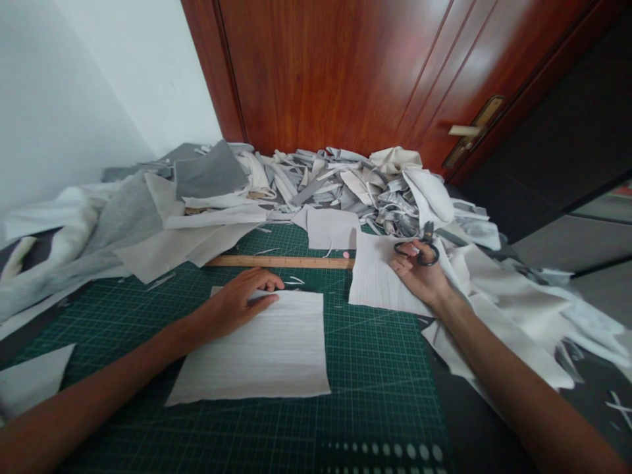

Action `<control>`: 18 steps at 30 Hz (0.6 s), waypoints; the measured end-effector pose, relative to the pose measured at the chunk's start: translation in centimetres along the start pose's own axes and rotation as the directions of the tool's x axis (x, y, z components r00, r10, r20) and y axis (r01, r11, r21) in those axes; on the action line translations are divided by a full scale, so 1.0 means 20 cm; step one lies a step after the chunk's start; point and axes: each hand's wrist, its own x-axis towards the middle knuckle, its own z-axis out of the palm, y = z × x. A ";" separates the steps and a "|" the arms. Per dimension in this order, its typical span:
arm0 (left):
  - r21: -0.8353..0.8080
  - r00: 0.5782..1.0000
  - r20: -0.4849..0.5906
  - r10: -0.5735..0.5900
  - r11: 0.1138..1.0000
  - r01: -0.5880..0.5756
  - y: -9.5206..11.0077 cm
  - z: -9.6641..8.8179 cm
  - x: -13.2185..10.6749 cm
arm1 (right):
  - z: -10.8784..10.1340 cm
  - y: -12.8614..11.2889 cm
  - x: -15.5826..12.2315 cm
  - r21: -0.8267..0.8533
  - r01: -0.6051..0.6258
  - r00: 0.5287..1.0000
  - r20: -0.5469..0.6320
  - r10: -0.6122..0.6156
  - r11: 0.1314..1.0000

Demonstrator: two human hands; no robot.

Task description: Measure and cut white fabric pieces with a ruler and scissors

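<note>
My left hand [241,299] rests on the top left corner of a white ribbed fabric piece [266,355] lying on the green cutting mat [375,368]; its fingers lie curled and pressed on the cloth. My right hand [419,273] sits further right on a second white fabric piece [378,280], fingers through the handles of black scissors [424,247] whose blades point away toward the scrap pile. A wooden ruler [279,261] lies flat across the mat just beyond my left hand.
A heap of grey and white fabric scraps [345,181] fills the far side against a reddish wooden door [345,72]. Larger cloth pieces [123,224] spread left, more white offcuts [533,309] right. Another white piece [29,378] lies at the mat's left edge.
</note>
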 end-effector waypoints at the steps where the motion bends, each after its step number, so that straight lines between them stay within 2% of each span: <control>1: -0.004 1.000 0.001 0.006 1.000 -0.006 0.00 0.00 0.00 | 0.00 0.00 0.00 0.003 -0.002 1.000 0.002 0.002 1.000; 7: -0.018 0.999 0.007 0.038 0.999 -0.038 0.03 -0.01 0.00 | 0.02 0.02 0.00 0.078 -0.028 1.000 -0.002 0.029 0.997; 13: 0.042 0.997 0.009 0.074 0.996 -0.075 0.03 -0.03 0.02 | 0.04 0.04 -0.03 -0.011 0.031 1.000 -0.006 -0.031 0.999; 18: 0.130 0.994 -0.004 0.108 0.986 -0.106 0.06 -0.04 0.12 | 0.06 0.03 -0.06 -0.091 0.051 0.997 0.067 -0.045 0.995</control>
